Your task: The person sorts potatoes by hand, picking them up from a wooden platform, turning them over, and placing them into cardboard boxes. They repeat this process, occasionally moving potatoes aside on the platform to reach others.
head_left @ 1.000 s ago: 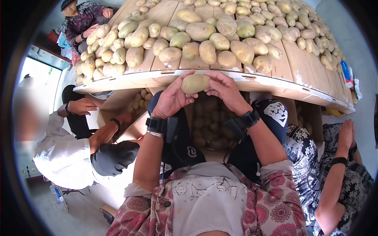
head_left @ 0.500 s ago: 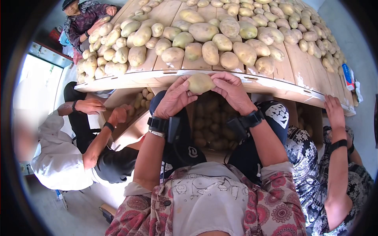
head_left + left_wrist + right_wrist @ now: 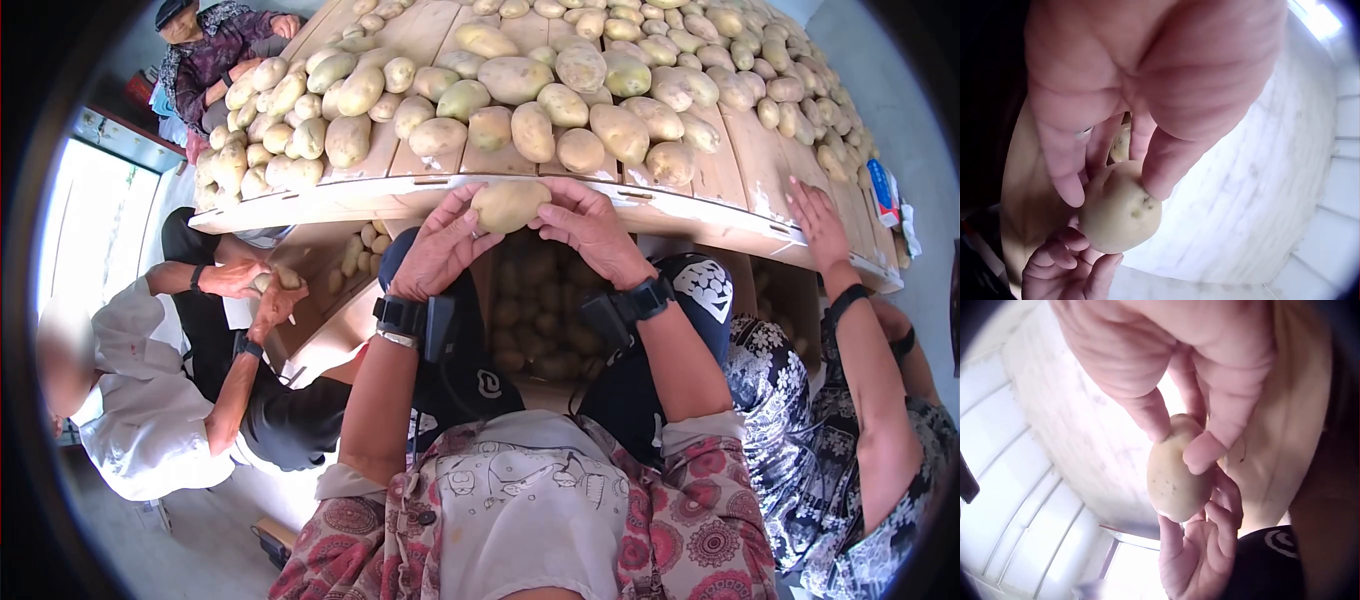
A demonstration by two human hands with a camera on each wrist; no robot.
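Observation:
A pale yellow oval potato [image 3: 508, 207] is held between both hands, just in front of the table's near edge. My left hand [image 3: 440, 248] grips its left end, thumb on the near side and fingers behind. At the other end, my right hand [image 3: 592, 238] pinches it with thumb and fingers. In the left wrist view the potato [image 3: 1124, 215] shows small dark pits beside the left thumb. Small specks mark the potato [image 3: 1175, 481] in the right wrist view. A ring is on a left finger.
Many potatoes [image 3: 515, 80] lie across the wooden table [image 3: 385, 165] ahead. Beneath its edge, a box of potatoes [image 3: 535, 310] stands between my knees. At left, a person [image 3: 150, 380] holds potatoes near another box. A person's arm [image 3: 850, 330] at right reaches onto the table; another person sits at far left.
The potato has turned slightly between my hands, which stay in place. The person at left has brought potatoes up from the box. The right-hand person's arm has reached forward onto the table.

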